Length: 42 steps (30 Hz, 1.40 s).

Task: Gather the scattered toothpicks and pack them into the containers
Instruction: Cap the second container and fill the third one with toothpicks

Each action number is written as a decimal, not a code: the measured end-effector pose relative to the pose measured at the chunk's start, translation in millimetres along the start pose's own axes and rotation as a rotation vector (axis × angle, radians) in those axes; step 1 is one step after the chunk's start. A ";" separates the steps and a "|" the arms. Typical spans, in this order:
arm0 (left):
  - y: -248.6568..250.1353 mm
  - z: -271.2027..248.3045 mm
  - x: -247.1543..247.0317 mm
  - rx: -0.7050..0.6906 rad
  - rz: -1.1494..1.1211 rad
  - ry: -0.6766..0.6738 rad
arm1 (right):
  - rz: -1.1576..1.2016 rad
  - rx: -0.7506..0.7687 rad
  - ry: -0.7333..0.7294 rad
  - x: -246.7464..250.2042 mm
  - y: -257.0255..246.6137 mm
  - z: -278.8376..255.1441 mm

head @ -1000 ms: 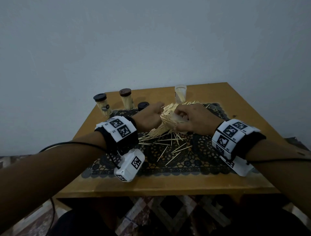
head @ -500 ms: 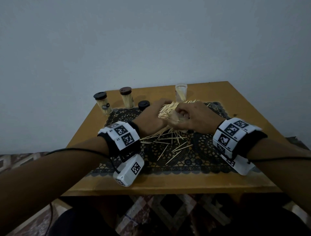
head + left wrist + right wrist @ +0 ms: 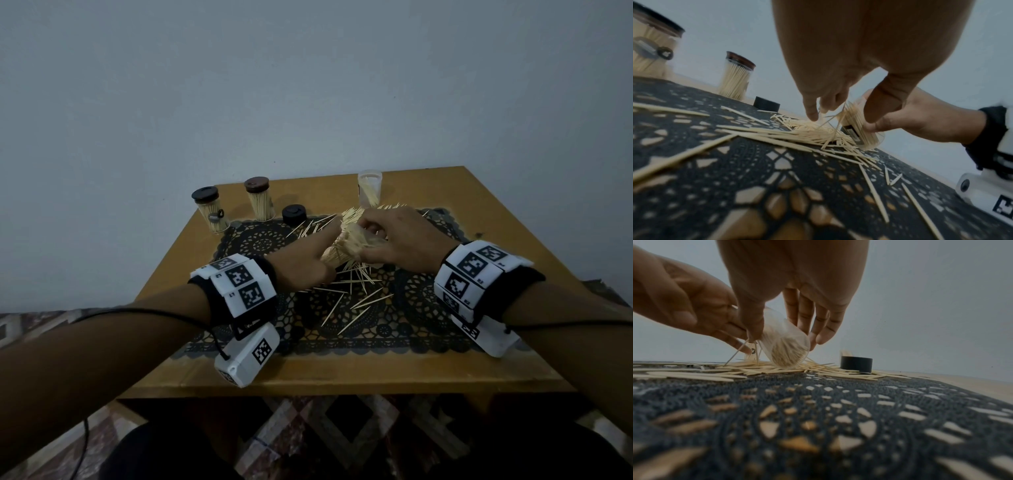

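My right hand (image 3: 793, 293) grips a tilted clear container (image 3: 786, 345) part-filled with toothpicks, its base on the heap (image 3: 813, 134) mid-mat, while my left hand (image 3: 830, 68) pinches a few sticks at its mouth; filling underway, I judge, next feeding them in straight

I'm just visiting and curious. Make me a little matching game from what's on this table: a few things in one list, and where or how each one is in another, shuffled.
Things:
1. black-lidded jar
2. brown-lidded jar
3. loose black lid
4. clear container

States:
A. lying on the edge of the dark lace mat, off any jar
B. tilted, held in the right hand
C. farthest left, upright, full of toothpicks
D. upright between the other closed jar and the loose lid

Pairs: 1-C, 2-D, 3-A, 4-B
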<state>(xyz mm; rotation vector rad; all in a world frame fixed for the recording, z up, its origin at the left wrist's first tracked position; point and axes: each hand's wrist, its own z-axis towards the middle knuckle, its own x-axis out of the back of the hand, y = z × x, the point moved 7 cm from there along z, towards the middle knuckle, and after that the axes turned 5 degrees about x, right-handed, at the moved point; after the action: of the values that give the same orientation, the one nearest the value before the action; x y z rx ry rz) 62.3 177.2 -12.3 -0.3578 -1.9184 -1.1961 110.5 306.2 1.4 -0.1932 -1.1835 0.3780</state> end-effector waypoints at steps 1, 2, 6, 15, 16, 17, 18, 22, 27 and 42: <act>-0.3 0.2 1.6 0.003 -0.084 0.012 | -0.019 -0.007 -0.011 -0.6 0.9 0.1; 1.2 -0.8 2.1 0.000 -0.148 0.006 | -0.037 -0.014 -0.025 -1.8 1.5 0.4; -0.7 0.9 -0.2 -0.012 -0.123 -0.035 | -0.025 -0.014 -0.053 -5.2 0.8 1.6; -11.5 8.1 12.8 -0.060 0.262 0.136 | -0.024 -0.010 -0.050 -6.3 1.1 2.2; -13.6 9.7 11.4 -0.056 0.272 0.123 | -0.024 -0.010 -0.049 -5.6 1.9 2.1; -14.0 10.7 9.7 -0.059 0.276 0.115 | -0.024 -0.012 -0.048 -4.9 2.4 1.7; -13.4 11.7 8.8 -0.067 0.273 0.122 | -0.022 -0.015 -0.047 -4.3 2.8 1.5; -10.9 14.3 16.7 -0.114 0.216 0.294 | -0.026 -0.033 -0.051 -3.1 3.9 0.1; -6.5 12.8 24.3 -0.181 0.212 0.441 | -0.040 -0.077 -0.032 -1.3 6.6 0.7; -12.4 16.5 20.0 -0.149 0.119 0.371 | 0.013 0.005 -0.036 -3.0 -1.7 -0.1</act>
<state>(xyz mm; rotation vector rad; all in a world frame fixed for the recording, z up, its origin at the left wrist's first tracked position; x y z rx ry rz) 34.2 181.3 -7.8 -0.2996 -1.4753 -1.2333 109.9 303.5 -0.7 -0.1908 -1.2172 0.3977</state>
